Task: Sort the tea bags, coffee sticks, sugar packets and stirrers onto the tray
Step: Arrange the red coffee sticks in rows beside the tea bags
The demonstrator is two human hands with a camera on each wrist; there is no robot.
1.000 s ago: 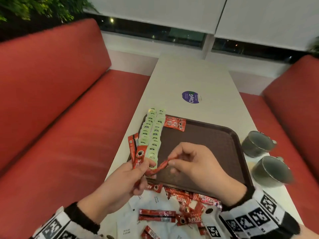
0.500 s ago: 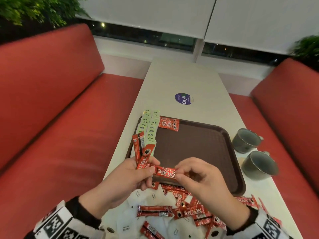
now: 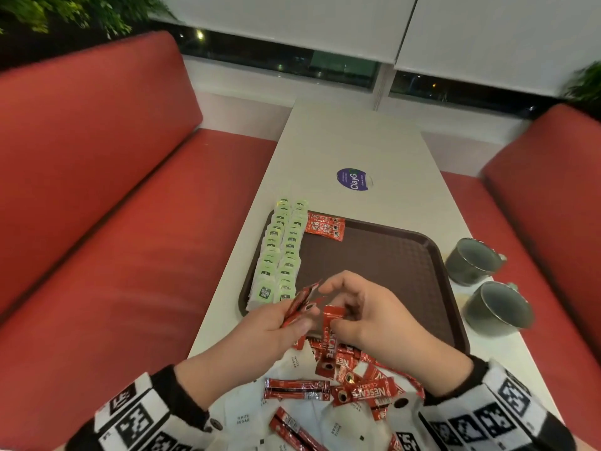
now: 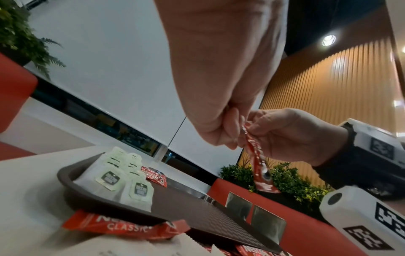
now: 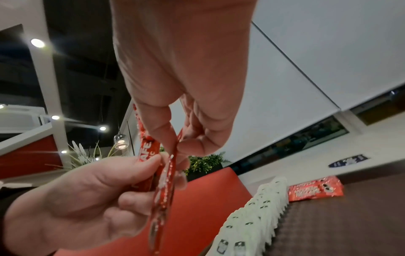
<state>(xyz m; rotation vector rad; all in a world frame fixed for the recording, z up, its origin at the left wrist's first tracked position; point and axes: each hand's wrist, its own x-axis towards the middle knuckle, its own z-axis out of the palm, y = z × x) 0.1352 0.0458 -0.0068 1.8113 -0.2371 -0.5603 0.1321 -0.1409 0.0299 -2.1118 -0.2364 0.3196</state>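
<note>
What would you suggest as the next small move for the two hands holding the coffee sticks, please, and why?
Probably pass the coffee stick from the right hand into the left hand, which already grips a bundle of sticks. Both hover together above the tray, and many sticks still lie loose on the table.

Dim, warm indoor light comes from round ceiling spots (image 5: 37,43) that flare in the wrist views, where wide-angle bending curves the edges and the near hands blur softly.
</note>
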